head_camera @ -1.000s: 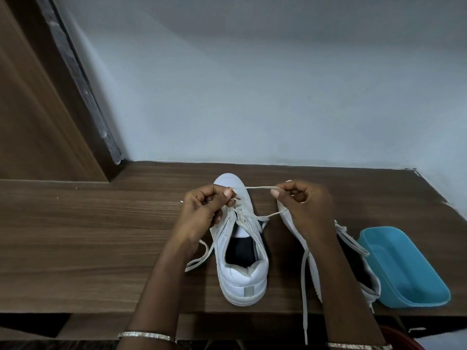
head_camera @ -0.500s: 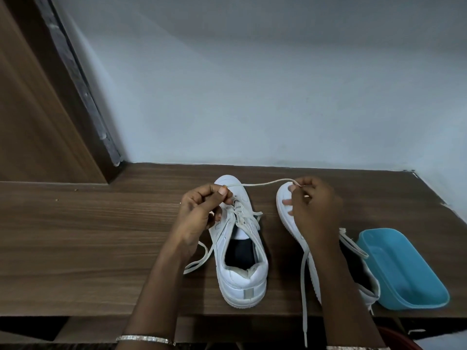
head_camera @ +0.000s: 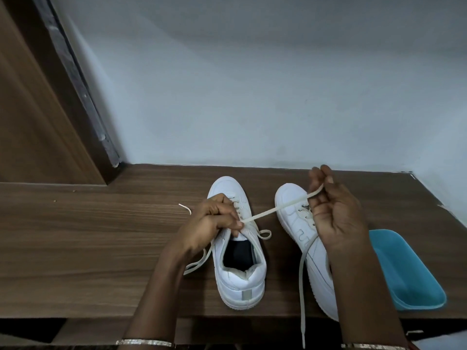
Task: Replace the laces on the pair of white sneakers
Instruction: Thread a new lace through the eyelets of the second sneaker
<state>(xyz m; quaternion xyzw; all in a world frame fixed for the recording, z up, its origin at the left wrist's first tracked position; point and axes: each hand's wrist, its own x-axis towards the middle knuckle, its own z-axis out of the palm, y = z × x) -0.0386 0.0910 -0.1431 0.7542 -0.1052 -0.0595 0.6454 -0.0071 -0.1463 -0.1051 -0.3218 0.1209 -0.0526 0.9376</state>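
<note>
So both sneakers are side by side on the bench. The left hand pinches the lace over the left sneaker. The right hand pinches it above the right sneaker, pulled tight between them. There's a blue tray just beside.

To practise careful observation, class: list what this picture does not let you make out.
Head view, right shoe: heel and opening hidden by the right hand and right forearm.
Head view, left shoe: the eyelet the lace leaves, hidden under the left hand.
Head view, lace: hanging end reaches the bottom edge; tip unclear.
</note>
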